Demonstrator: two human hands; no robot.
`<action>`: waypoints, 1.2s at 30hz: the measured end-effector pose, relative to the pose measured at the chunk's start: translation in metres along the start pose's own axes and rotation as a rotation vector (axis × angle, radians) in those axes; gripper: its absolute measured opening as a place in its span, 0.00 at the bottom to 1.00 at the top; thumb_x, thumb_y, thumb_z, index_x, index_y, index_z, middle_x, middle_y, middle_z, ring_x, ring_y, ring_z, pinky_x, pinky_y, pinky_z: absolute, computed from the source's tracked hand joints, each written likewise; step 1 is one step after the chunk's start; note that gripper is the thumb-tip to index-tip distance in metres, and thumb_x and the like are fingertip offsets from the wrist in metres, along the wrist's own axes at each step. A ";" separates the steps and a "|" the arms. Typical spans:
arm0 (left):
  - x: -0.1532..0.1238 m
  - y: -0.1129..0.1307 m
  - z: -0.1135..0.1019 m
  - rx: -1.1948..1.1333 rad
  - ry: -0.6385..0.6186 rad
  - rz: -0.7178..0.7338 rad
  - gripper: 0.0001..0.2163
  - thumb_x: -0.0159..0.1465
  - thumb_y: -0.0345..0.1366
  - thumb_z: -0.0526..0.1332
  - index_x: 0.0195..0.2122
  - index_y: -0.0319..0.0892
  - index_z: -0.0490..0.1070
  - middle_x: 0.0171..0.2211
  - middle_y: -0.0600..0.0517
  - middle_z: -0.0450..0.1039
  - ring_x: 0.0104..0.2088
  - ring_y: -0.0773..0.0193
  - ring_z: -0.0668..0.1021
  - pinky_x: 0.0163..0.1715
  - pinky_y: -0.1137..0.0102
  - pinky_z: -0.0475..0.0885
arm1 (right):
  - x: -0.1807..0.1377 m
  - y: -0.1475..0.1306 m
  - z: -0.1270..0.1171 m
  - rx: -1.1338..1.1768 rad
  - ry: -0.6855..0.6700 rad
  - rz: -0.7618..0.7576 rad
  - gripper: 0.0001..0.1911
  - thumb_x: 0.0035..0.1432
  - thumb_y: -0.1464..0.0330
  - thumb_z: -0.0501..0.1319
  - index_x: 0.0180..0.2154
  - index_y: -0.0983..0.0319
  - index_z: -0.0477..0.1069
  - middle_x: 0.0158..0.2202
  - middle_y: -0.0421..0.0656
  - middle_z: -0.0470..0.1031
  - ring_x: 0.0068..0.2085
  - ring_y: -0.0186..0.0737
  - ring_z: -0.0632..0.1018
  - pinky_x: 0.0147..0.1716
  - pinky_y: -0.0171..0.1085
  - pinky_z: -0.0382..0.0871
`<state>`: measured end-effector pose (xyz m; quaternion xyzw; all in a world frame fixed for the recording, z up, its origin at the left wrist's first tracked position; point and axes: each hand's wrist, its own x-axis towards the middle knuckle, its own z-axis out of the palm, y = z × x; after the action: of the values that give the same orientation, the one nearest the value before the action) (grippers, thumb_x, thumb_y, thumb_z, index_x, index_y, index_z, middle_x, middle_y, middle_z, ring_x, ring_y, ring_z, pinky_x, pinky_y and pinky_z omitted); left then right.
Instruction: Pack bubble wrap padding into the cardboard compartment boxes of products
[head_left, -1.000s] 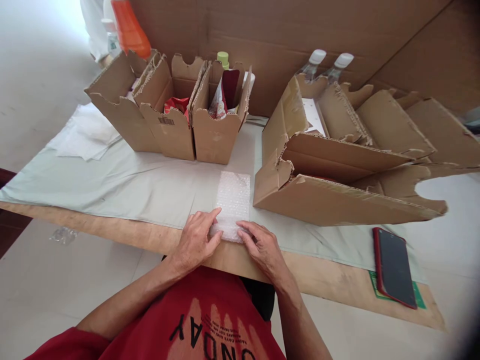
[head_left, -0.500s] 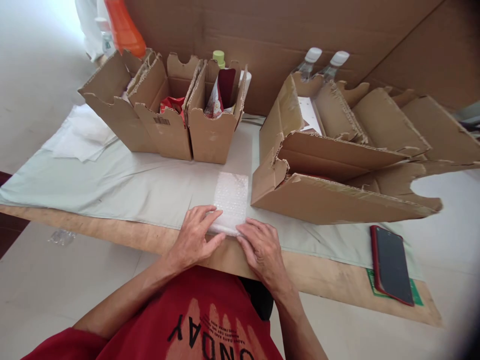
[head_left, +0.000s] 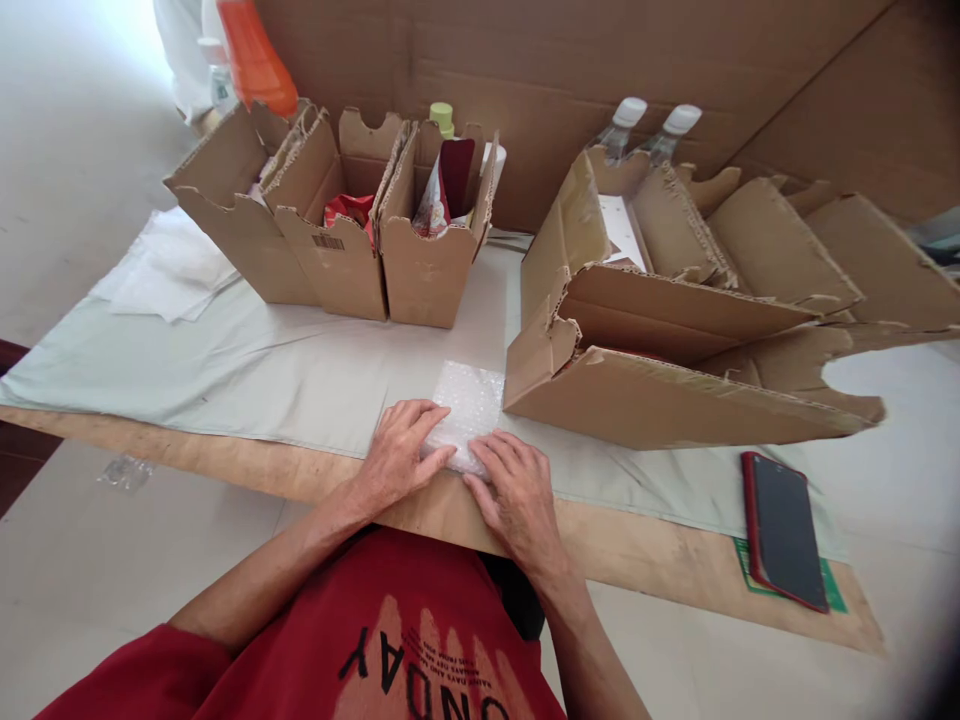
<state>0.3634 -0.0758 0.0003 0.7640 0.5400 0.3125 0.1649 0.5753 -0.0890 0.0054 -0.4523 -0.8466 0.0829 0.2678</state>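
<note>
Small piece of bubble wrap flat on the pale cloth that covers most of the table, at the middle of the near edge, its close end right by the bare wooden strip. Both hands on it.

Left hand: over the wrap's near left side, fingers loosely curved, thumb parted from forefinger, both tips touching the wrap. Right hand: fingers bent and close together, tips on the near right part, thumb lower, at the close end. Cannot tell whether either one pinches a fold — the undersides are hidden.

Far right corner of the wrap lies just beside a long cardboard box, open-topped, foremost of a cluster on the right half of the table. Two white-capped bottles rise behind that cluster. Toward the far edge, left of centre, a row of upright cartons: red packet in the middle one, maroon and white packet in the rightmost. Thin white sheets near the left end.

Near right corner — dark-screened phone in a red case, on top of something flat and green, partly covered.
</note>
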 end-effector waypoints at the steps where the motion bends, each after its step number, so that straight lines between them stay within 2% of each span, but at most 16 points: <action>1: -0.004 0.002 -0.004 -0.035 -0.006 0.034 0.19 0.66 0.36 0.62 0.57 0.41 0.70 0.52 0.42 0.74 0.52 0.50 0.75 0.53 0.54 0.70 | 0.000 0.000 0.001 0.030 0.008 0.011 0.14 0.69 0.68 0.59 0.53 0.59 0.74 0.49 0.48 0.80 0.55 0.52 0.76 0.53 0.51 0.67; 5: -0.015 0.007 -0.013 -0.139 -0.070 0.046 0.21 0.66 0.32 0.59 0.61 0.43 0.66 0.48 0.45 0.77 0.50 0.54 0.76 0.53 0.55 0.71 | -0.003 0.001 -0.003 0.172 -0.033 0.096 0.14 0.70 0.66 0.56 0.53 0.57 0.74 0.47 0.46 0.81 0.49 0.48 0.79 0.50 0.48 0.70; 8: -0.009 0.003 -0.007 -0.084 -0.068 -0.021 0.22 0.65 0.32 0.59 0.61 0.43 0.67 0.45 0.46 0.78 0.46 0.53 0.77 0.50 0.55 0.72 | -0.007 -0.001 -0.008 0.117 0.020 0.127 0.15 0.70 0.65 0.56 0.55 0.57 0.73 0.50 0.48 0.80 0.52 0.50 0.78 0.50 0.49 0.70; 10: -0.001 -0.001 -0.001 0.022 -0.053 -0.068 0.21 0.65 0.34 0.60 0.59 0.41 0.68 0.44 0.44 0.78 0.45 0.51 0.77 0.48 0.54 0.73 | -0.007 -0.002 -0.008 0.047 0.056 0.098 0.17 0.69 0.64 0.58 0.57 0.58 0.71 0.54 0.50 0.77 0.55 0.52 0.75 0.52 0.50 0.68; 12: 0.005 -0.003 0.003 0.097 -0.026 -0.108 0.19 0.65 0.36 0.60 0.57 0.39 0.70 0.44 0.42 0.77 0.45 0.49 0.77 0.48 0.53 0.73 | -0.005 -0.002 -0.005 -0.003 0.019 0.037 0.19 0.68 0.64 0.60 0.58 0.58 0.70 0.57 0.51 0.75 0.57 0.54 0.74 0.54 0.51 0.67; 14: 0.004 -0.003 0.003 0.072 0.015 -0.145 0.17 0.67 0.37 0.59 0.55 0.38 0.71 0.44 0.41 0.76 0.46 0.49 0.77 0.47 0.53 0.73 | 0.000 0.001 0.002 -0.019 -0.025 0.003 0.18 0.67 0.66 0.60 0.58 0.58 0.71 0.56 0.51 0.77 0.57 0.54 0.74 0.54 0.52 0.66; 16: -0.005 -0.002 -0.002 -0.062 0.069 -0.228 0.17 0.67 0.40 0.59 0.56 0.39 0.70 0.45 0.42 0.76 0.45 0.52 0.78 0.45 0.56 0.75 | 0.006 0.005 0.008 0.012 -0.004 0.033 0.16 0.68 0.68 0.58 0.56 0.58 0.72 0.51 0.49 0.79 0.56 0.53 0.76 0.53 0.51 0.67; 19: -0.023 0.001 -0.010 -0.398 0.096 -0.440 0.24 0.66 0.43 0.61 0.62 0.41 0.64 0.50 0.41 0.74 0.46 0.55 0.79 0.43 0.60 0.77 | 0.013 0.006 0.010 0.118 0.083 0.100 0.15 0.70 0.67 0.57 0.54 0.58 0.74 0.47 0.48 0.81 0.52 0.50 0.78 0.50 0.49 0.70; 21: -0.031 0.005 -0.014 -0.647 0.035 -0.546 0.31 0.65 0.44 0.63 0.67 0.40 0.57 0.54 0.39 0.73 0.49 0.55 0.80 0.47 0.59 0.78 | 0.013 0.000 0.004 0.199 0.093 0.098 0.14 0.70 0.66 0.57 0.53 0.58 0.74 0.47 0.48 0.81 0.50 0.48 0.79 0.50 0.48 0.71; 24: -0.032 0.012 -0.016 -0.922 -0.072 -0.596 0.38 0.64 0.44 0.65 0.71 0.40 0.51 0.53 0.39 0.75 0.51 0.53 0.80 0.52 0.58 0.76 | 0.008 -0.012 -0.007 0.317 -0.001 0.084 0.12 0.69 0.66 0.59 0.52 0.57 0.75 0.46 0.46 0.81 0.50 0.47 0.78 0.51 0.47 0.71; 27: -0.028 0.019 -0.014 -1.033 -0.113 -0.590 0.39 0.63 0.46 0.66 0.71 0.41 0.52 0.50 0.42 0.78 0.49 0.52 0.81 0.50 0.58 0.76 | -0.002 -0.016 -0.016 0.364 -0.013 0.178 0.13 0.69 0.64 0.59 0.52 0.56 0.75 0.50 0.47 0.79 0.53 0.48 0.77 0.54 0.48 0.71; 29: -0.028 0.022 -0.010 -1.067 -0.159 -0.558 0.38 0.63 0.48 0.66 0.71 0.42 0.53 0.49 0.42 0.77 0.48 0.52 0.81 0.50 0.59 0.77 | -0.010 -0.013 -0.019 0.423 0.017 0.293 0.19 0.68 0.60 0.60 0.58 0.57 0.71 0.58 0.50 0.75 0.58 0.49 0.76 0.55 0.47 0.73; 31: -0.029 0.023 -0.007 -1.074 -0.220 -0.518 0.38 0.63 0.49 0.67 0.71 0.45 0.54 0.49 0.43 0.77 0.48 0.53 0.81 0.49 0.59 0.77 | -0.017 -0.010 -0.022 0.603 -0.013 0.393 0.28 0.67 0.57 0.61 0.64 0.58 0.64 0.59 0.52 0.74 0.57 0.49 0.77 0.52 0.44 0.76; 32: -0.030 0.024 -0.006 -1.068 -0.247 -0.495 0.38 0.64 0.50 0.67 0.71 0.46 0.55 0.49 0.43 0.77 0.47 0.53 0.81 0.48 0.60 0.77 | -0.020 -0.008 -0.025 0.711 -0.039 0.433 0.30 0.67 0.55 0.61 0.65 0.59 0.62 0.57 0.52 0.76 0.54 0.48 0.80 0.48 0.42 0.78; 34: -0.026 0.027 -0.007 -1.040 -0.288 -0.415 0.36 0.64 0.52 0.66 0.70 0.48 0.57 0.49 0.43 0.77 0.45 0.53 0.81 0.45 0.61 0.79 | -0.024 -0.004 -0.036 0.841 -0.072 0.492 0.26 0.66 0.53 0.61 0.60 0.59 0.68 0.47 0.49 0.81 0.44 0.45 0.83 0.40 0.38 0.80; 36: -0.014 0.034 -0.015 -0.952 -0.296 -0.265 0.35 0.64 0.55 0.65 0.69 0.49 0.59 0.51 0.42 0.77 0.47 0.51 0.81 0.46 0.59 0.79 | -0.028 0.003 -0.060 0.807 -0.067 0.507 0.21 0.65 0.52 0.62 0.51 0.58 0.75 0.40 0.46 0.82 0.38 0.44 0.83 0.36 0.37 0.79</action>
<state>0.3753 -0.1026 0.0276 0.5654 0.4009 0.3887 0.6071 0.6215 -0.1155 0.0440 -0.5016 -0.6178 0.4823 0.3662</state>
